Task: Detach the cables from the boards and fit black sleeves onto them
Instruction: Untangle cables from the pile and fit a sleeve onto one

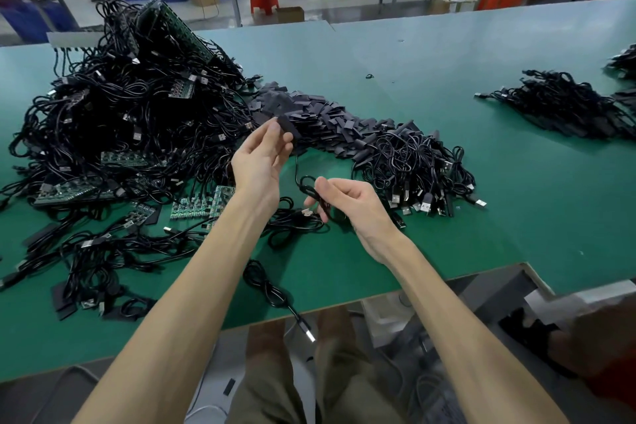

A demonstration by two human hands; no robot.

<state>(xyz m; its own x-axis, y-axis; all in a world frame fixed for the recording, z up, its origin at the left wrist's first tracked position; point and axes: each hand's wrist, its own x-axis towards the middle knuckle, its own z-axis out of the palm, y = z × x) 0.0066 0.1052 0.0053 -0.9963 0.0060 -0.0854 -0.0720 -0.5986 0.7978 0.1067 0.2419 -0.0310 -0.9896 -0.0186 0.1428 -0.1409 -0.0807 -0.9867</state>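
I'm pinching a black sleeve [288, 129] with my left hand's [260, 167] fingers [273, 134] above the counter [464, 234], while my right hand [347, 205] is gripping the coiled cable [307, 185], probably to gather its slack for threading.

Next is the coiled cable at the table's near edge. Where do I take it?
Take the bunched coil from above, across its loops: they lie flat on the table. The USB plug overhangs the edge; pulling it would likely unravel the coil.

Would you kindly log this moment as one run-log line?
left hand: pinches black sleeve | right hand: holds cable | cable: runs up to sleeve
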